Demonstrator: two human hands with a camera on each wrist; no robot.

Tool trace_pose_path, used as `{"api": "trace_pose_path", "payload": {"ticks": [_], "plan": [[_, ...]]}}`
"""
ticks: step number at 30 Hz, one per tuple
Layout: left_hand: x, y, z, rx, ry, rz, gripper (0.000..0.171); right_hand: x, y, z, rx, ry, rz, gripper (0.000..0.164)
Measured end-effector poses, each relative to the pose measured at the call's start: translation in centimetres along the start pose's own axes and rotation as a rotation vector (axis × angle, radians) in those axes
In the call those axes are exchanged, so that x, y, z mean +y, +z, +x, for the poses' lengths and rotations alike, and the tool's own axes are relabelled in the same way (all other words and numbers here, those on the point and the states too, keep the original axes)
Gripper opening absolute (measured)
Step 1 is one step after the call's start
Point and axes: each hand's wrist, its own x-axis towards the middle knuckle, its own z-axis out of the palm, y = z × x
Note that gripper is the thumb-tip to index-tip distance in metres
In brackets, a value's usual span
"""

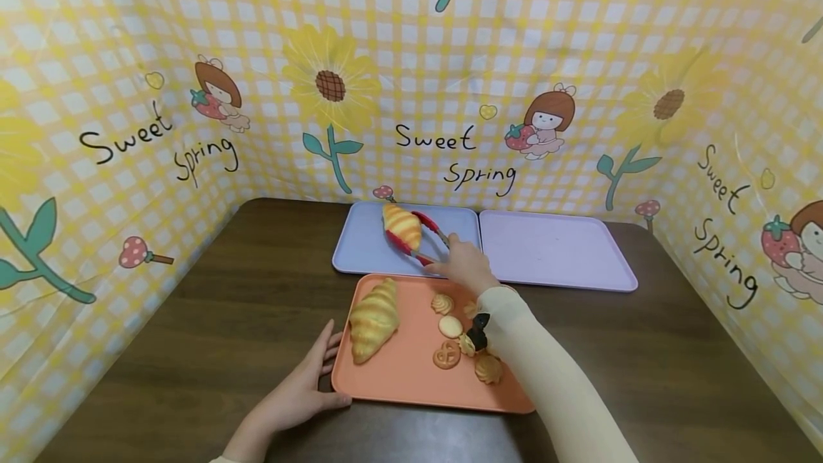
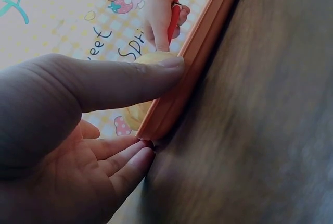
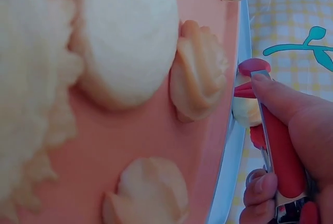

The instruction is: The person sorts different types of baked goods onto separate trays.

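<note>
My right hand (image 1: 468, 263) grips metal tongs with red handles and red tips (image 1: 401, 242). Between the tips is a striped croissant (image 1: 403, 223), over the blue tray (image 1: 347, 257). In the right wrist view, the thumb lies along one red handle (image 3: 283, 156) with fingers curled round the other side. My left hand (image 1: 297, 393) is at the front left corner of the orange tray (image 1: 411, 381), thumb at its front edge and fingers spread along its left side. The left wrist view has the straight thumb (image 2: 125, 81) across the tray's wall and fingertips touching its corner.
A larger croissant (image 1: 375, 321) lies on the orange tray's left. Several cookies, including a pretzel-shaped one (image 1: 446, 354), sit on its right, partly behind the right sleeve (image 1: 546, 370) and a small black object (image 1: 479, 331). A lilac tray (image 1: 556, 249) adjoins the blue one before a patterned cloth (image 1: 411, 91).
</note>
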Motion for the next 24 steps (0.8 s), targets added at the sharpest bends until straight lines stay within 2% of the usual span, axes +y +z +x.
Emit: {"api": "trace_pose_path", "payload": {"ticks": [12, 24], "plan": [[-0.1, 0.1, 0.0, -0.004, -0.011, -0.019, 0.122, 0.2, -0.3, -0.5, 0.027, -0.026, 0.044, 0.082], [0.2, 0.0, 0.0, -0.006, -0.014, -0.027, 0.122, 0.8, -1.2, -3.2, 0.058, -0.093, 0.101, 0.078]]}}
